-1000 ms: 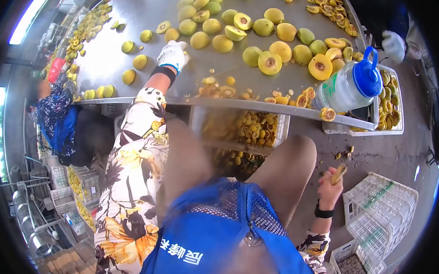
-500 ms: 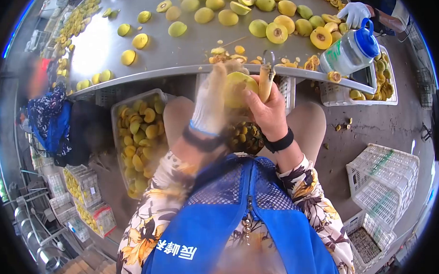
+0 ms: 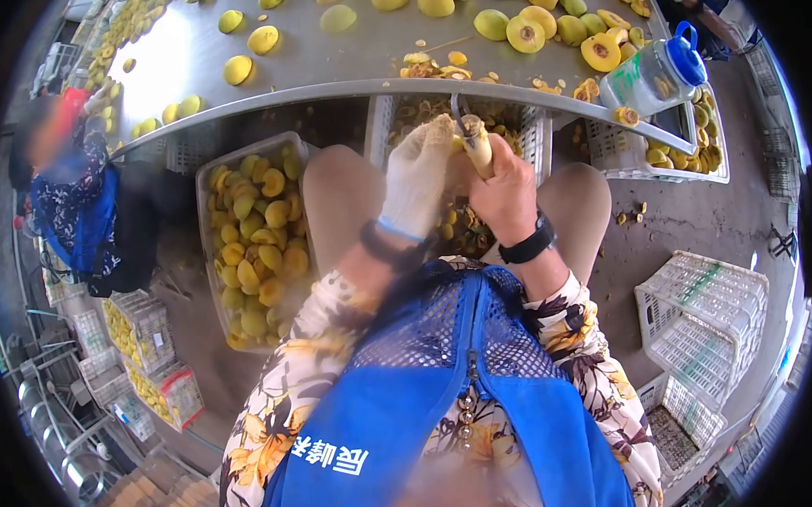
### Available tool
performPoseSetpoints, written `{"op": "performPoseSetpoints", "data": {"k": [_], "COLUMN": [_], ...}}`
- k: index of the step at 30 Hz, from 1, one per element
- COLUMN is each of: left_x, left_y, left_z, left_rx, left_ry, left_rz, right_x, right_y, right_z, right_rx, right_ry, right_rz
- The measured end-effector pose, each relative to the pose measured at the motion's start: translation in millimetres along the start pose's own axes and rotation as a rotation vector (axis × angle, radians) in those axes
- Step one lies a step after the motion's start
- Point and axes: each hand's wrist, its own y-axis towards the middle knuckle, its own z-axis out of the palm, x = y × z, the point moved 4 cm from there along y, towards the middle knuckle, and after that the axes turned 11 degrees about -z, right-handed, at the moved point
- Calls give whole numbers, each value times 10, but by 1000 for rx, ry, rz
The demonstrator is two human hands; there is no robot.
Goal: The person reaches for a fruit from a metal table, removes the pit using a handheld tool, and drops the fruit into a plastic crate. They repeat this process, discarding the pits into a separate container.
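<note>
My right hand [image 3: 504, 189] is wrapped round a wooden-handled pitting knife [image 3: 479, 151], its curved metal blade pointing up toward the table edge. Beside it, my left hand [image 3: 418, 177], in a white glove, has its fingers curled in close to the knife. A sliver of yellow-green shows at those fingers, but what they hold is mostly hidden. Both hands are above a white crate [image 3: 379, 129] of cut fruit pieces between my knees. Scraps and pits [image 3: 435, 69] lie on the metal table [image 3: 345, 54] just beyond.
Halved yellow peaches [image 3: 525, 35] are spread over the table. A crate of peach halves [image 3: 258, 241] stands left of my knee. A blue-capped water jug [image 3: 655, 75] is at the table's right corner. White crates [image 3: 708, 323] stack at right. One co-worker [image 3: 77, 193] sits left; another's arm is upper right.
Both hands have come down and back from the table edge, and the left fingers have curled in. The large yellow-green peach half between them is no longer visible. The far-right co-worker's gloved hand has drawn back.
</note>
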Motion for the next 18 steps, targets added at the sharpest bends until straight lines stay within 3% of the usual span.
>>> {"op": "performPoseSetpoints", "data": {"k": [4, 7, 8, 9, 10, 11, 13, 17, 18], "left_x": [37, 193, 244, 255, 263, 272, 144, 5, 8], "left_y": [-39, 26, 98, 180, 228, 252, 233, 183, 167], "left_z": [-2, -90, -133, -182, -208, -257, -292, -295, -286], "left_rx": [-26, -57, 28, 113, 195, 144, 42, -28, -45], "left_ry": [90, 33, -102, -238, -376, -381, -385, -319, -296], "left_rz": [50, -197, -225, -251, -274, -231, -145, -66, -60], "right_x": [-180, -85, -139, -24, -88, -170, -275, -226, -129], "right_y": [100, 61, -98, -183, -213, -239, -211, -288, -284], "right_z": [7, 37, 176, 194, 225, 244, 161, 146, 156], "right_rx": [167, 366, 384, 298, 229, 163, 132, 192, 220], "right_ry": [152, 123, -21, -4, 69, 141, -10, -52, -81], "right_rz": [-30, 29, -227, -321, -99, 120, 294, 230, 97]}}
